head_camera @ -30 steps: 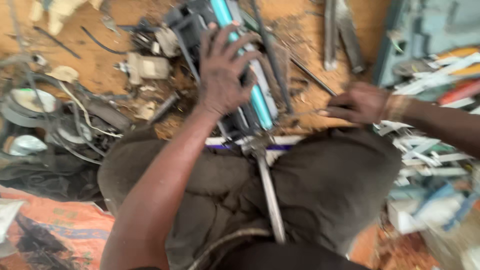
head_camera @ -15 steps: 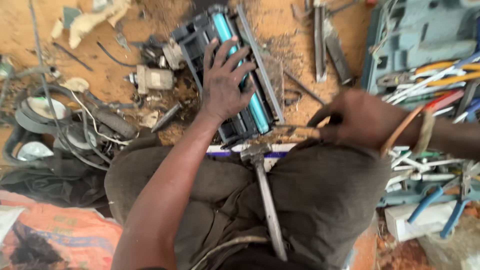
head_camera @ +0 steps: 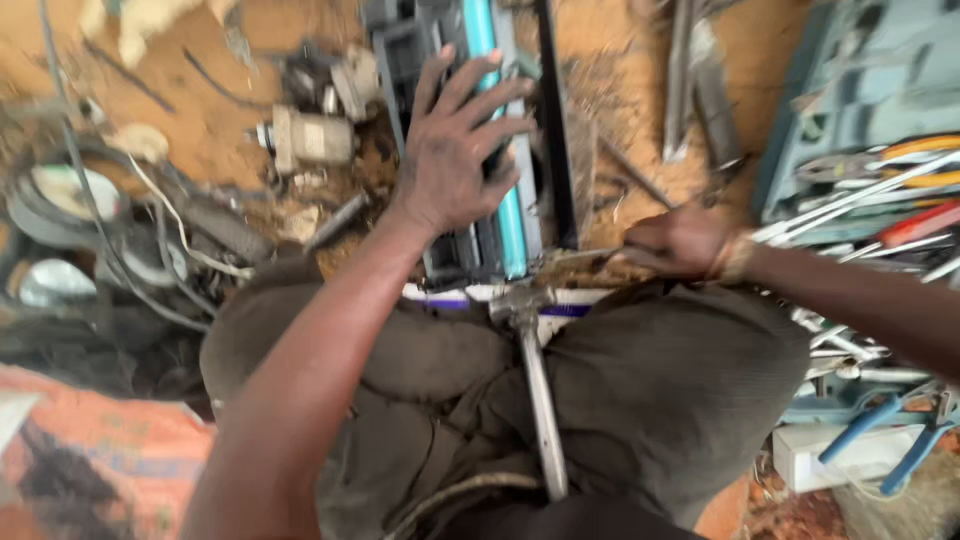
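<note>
My left hand point(head_camera: 455, 160) lies flat with fingers spread on a black printer cartridge point(head_camera: 400, 60) with a cyan roller point(head_camera: 510, 220), pressing it to the sandy ground in front of my knees. At the cartridge's near right corner, my right hand point(head_camera: 685, 240) is closed in a fist around a thin brownish tool point(head_camera: 575, 263) whose tip points left toward the cartridge. The tool is blurred, so its kind is unclear. A metal hammer point(head_camera: 540, 410) rests between my thighs, head toward the cartridge.
A grey-blue tool case point(head_camera: 860, 90) with screwdrivers point(head_camera: 900, 200) stands at the right, blue-handled pliers point(head_camera: 880, 440) below it. Cables and round parts point(head_camera: 130, 250) lie at the left, a small grey box point(head_camera: 310, 135) beside the cartridge, metal bars point(head_camera: 690, 80) behind, orange cloth point(head_camera: 90, 460) at lower left.
My right hand came back from the tools on the right to the cartridge's near corner, now gripping a thin tool. My left hand stayed pressed on the cartridge.
</note>
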